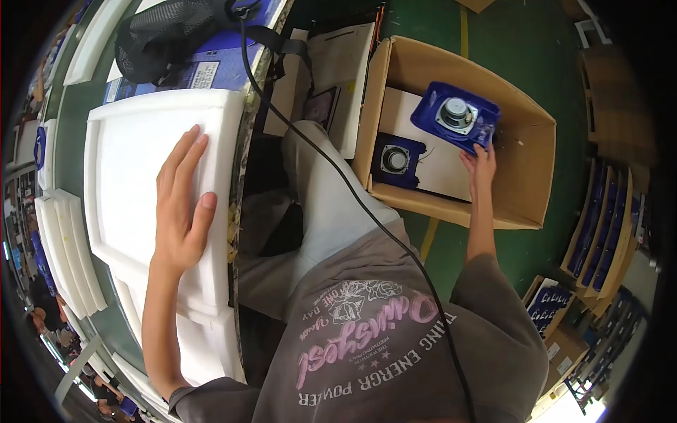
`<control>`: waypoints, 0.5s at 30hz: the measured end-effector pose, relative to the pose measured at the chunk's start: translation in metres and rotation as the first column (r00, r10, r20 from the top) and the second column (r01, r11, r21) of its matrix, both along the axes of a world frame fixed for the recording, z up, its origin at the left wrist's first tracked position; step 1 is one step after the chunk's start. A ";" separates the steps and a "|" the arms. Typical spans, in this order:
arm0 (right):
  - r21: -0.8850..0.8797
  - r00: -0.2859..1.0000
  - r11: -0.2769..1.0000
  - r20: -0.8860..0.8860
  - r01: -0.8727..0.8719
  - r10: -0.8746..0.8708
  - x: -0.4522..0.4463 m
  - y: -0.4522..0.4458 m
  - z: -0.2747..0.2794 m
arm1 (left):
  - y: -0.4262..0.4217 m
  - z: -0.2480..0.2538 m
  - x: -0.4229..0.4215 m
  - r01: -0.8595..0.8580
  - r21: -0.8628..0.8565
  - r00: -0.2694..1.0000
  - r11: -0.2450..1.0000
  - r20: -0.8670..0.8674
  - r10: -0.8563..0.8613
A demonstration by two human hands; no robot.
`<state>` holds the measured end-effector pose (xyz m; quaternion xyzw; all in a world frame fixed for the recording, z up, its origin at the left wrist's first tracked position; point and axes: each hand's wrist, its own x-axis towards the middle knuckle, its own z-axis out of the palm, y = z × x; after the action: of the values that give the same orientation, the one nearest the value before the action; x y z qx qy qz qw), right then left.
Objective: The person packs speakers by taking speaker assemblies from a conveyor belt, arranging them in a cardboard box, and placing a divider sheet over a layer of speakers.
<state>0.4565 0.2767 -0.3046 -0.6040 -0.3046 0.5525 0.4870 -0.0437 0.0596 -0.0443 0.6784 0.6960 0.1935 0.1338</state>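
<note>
My right hand (481,166) grips the near corner of a blue plastic panel with a round speaker (457,116) mounted in it, held over an open cardboard box (518,158). Inside that box, a second blue speaker panel (396,161) lies on a white sheet (441,169). On the workbench to the left, my left hand (182,204) rests flat on a white foam tray (130,176), fingers stretched out and thumb apart.
A black cable (352,187) runs across my lap. At the bench's far end lies a black mesh bag (151,46). More white foam pieces (67,254) stand along the bench. Boxes of blue panels (599,225) sit on the floor at right.
</note>
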 end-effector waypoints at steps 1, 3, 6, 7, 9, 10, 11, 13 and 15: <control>-0.061 0.999 0.998 -0.050 -0.011 0.008 0.007 0.012 -0.031 | 0.000 -0.002 0.001 -0.005 -0.004 1.000 1.000 0.008 0.005; -0.161 0.993 0.987 -0.118 -0.013 -0.006 0.002 0.032 -0.077 | -0.001 -0.002 -0.001 -0.015 -0.012 1.000 1.000 0.008 0.015; -0.285 0.986 0.959 -0.163 -0.009 -0.039 -0.024 0.053 -0.128 | 0.001 -0.007 0.000 -0.022 0.059 0.999 0.998 0.036 0.020; -0.322 0.983 0.947 -0.180 -0.016 -0.045 -0.032 0.060 -0.143 | 0.002 -0.007 -0.001 -0.025 0.057 0.999 0.998 0.025 0.023; -0.378 0.973 0.923 -0.231 -0.067 -0.024 -0.044 0.067 -0.165 | 0.002 -0.008 -0.002 -0.023 0.049 1.000 0.999 0.010 0.023; -0.393 0.963 0.913 -0.268 -0.110 0.001 -0.051 0.069 -0.174 | 0.002 -0.008 -0.002 -0.027 0.048 1.000 0.999 0.010 0.026; -0.404 0.952 0.902 -0.305 -0.151 0.023 -0.056 0.070 -0.182 | 0.001 -0.008 -0.002 -0.028 0.049 1.000 0.998 0.011 0.027; -0.448 0.975 0.879 -0.207 -0.164 0.077 -0.066 0.075 -0.188 | 0.002 -0.008 -0.002 -0.032 0.048 0.999 0.998 0.006 0.032; -0.493 0.999 0.869 0.012 -0.036 0.048 -0.072 0.076 -0.191 | 0.001 -0.009 -0.003 -0.039 0.034 0.999 0.999 0.004 0.039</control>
<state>0.3843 0.3529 -0.4961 -0.7079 -0.1727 0.6150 0.3014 -0.0467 0.0604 -0.0535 0.6666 0.7054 0.2091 0.1195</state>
